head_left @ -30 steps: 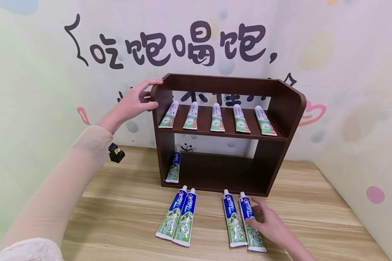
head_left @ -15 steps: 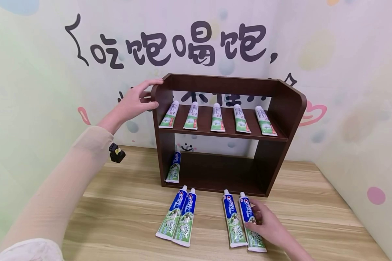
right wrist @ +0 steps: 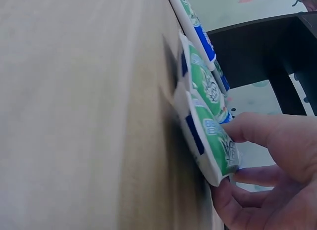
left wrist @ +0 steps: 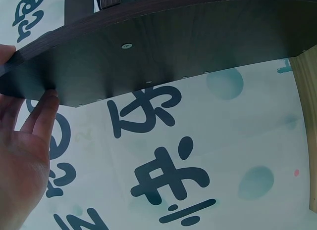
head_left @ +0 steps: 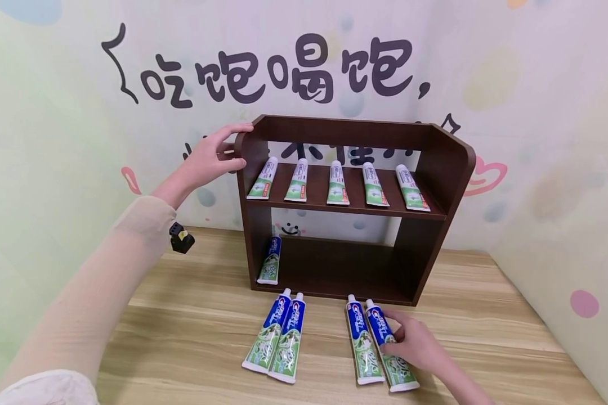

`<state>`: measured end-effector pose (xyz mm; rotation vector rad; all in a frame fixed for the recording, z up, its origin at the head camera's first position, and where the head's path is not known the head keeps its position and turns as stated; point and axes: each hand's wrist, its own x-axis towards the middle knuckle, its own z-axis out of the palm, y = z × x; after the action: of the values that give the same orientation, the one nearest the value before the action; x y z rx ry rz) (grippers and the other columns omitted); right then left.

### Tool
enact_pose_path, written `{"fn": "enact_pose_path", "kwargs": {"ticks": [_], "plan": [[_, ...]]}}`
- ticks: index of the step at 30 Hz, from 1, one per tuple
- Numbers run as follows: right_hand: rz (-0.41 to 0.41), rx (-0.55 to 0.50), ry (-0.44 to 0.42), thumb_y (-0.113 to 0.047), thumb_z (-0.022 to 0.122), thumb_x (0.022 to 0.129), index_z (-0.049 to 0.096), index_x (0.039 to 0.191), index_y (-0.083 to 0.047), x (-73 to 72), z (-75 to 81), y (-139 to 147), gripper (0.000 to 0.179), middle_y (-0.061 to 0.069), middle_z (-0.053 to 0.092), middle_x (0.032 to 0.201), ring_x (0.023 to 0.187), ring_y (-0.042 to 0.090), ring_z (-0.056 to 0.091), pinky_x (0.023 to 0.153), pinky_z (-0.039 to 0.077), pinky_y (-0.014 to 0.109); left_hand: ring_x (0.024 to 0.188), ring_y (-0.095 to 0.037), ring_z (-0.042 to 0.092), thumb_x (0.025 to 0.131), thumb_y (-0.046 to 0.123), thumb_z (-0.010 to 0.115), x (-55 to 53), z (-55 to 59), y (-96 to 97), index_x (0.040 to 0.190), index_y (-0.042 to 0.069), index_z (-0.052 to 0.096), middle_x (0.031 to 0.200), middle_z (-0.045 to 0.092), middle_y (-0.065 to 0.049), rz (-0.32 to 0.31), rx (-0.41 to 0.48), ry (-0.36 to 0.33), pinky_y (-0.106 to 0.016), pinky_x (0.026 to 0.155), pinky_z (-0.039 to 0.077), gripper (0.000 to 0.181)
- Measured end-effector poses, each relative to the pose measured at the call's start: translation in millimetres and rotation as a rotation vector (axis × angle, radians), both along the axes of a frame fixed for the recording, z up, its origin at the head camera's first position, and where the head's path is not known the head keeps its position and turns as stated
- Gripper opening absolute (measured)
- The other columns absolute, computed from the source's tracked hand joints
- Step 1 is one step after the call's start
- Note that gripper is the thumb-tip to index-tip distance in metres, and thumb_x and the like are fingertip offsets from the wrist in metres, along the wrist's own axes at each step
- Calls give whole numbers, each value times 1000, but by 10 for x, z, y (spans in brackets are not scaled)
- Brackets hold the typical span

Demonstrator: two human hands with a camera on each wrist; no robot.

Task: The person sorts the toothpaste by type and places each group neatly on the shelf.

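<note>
My right hand [head_left: 415, 340] pinches the rightmost toothpaste tube [head_left: 397, 374] by its sides, thumb on the near left and fingers along the far right. In the right wrist view the tube's crimped end [right wrist: 208, 161] tilts a little off the table. Just left of it lies another blue-and-green toothpaste tube [head_left: 363, 343]. My left hand [head_left: 205, 157] grips the upper left side panel of a dark brown two-tier shelf [head_left: 344, 211]. In the left wrist view its fingertips [left wrist: 49, 99] press the outer face of that panel [left wrist: 163, 52].
Two more tubes [head_left: 284, 343] lie together before the shelf's left half. One blue-and-green tube [head_left: 270, 261] sits at the left of the lower tier. Several white-and-green tubes [head_left: 337, 185] stand spaced along the upper tier. Printed walls enclose the wooden table [head_left: 486, 315].
The right hand has closed around the rightmost tube and turned it slightly, its cap end shifting left and its crimped end right. The left hand stays on the shelf.
</note>
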<state>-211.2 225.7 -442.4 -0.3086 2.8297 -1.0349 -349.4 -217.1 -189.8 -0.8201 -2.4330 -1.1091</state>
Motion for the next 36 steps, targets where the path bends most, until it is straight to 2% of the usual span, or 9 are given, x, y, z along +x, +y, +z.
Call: {"fn": "enact_pose_path", "kwargs": {"ticks": [4, 8, 16, 22, 30, 36], "plan": [[48, -4, -31, -18, 83, 73, 53, 137, 3, -52, 39, 45, 74, 5, 68, 75, 68, 14, 61, 57, 52, 25, 133, -37, 53, 92, 8, 63, 0, -3, -6, 148, 17, 43, 160, 36, 2, 0, -3, -3, -47, 109, 48, 60], [45, -34, -94, -16, 81, 75, 53, 135, 4, -85, 50, 73, 69, 7, 68, 78, 71, 16, 62, 58, 53, 27, 133, -37, 54, 92, 7, 63, 0, 1, -2, 148, 17, 43, 160, 36, 2, -5, -4, 1, -49, 109, 47, 60], [26, -95, -175, -14, 79, 77, 50, 135, 3, -97, 60, 96, 67, 9, 68, 83, 69, 17, 62, 52, 54, 33, 132, -38, 54, 92, 6, 63, 1, 10, 2, 148, 15, 43, 160, 37, 1, -8, -6, 9, -49, 110, 47, 60], [56, -148, -182, -10, 76, 78, 47, 136, 7, -110, 88, 135, 67, 12, 69, 86, 72, 19, 64, 52, 54, 35, 132, -38, 54, 92, 6, 63, 11, 20, -1, 148, 14, 43, 160, 37, 1, -6, -1, 4, -47, 110, 47, 60], [-23, -134, -174, -14, 76, 81, 48, 137, 3, -190, 189, 114, 65, 13, 70, 94, 80, 19, 64, 59, 58, 36, 133, -37, 54, 92, 7, 62, 3, 19, -13, 148, 15, 43, 160, 36, 2, -10, 5, -7, -43, 109, 49, 60], [-11, -201, -169, -12, 75, 82, 45, 137, 5, -265, 290, 61, 65, 17, 70, 99, 81, 20, 64, 60, 58, 37, 133, -37, 54, 92, 6, 63, 5, 16, -7, 148, 15, 43, 160, 36, 2, -11, 4, -11, -44, 109, 49, 60]]}}
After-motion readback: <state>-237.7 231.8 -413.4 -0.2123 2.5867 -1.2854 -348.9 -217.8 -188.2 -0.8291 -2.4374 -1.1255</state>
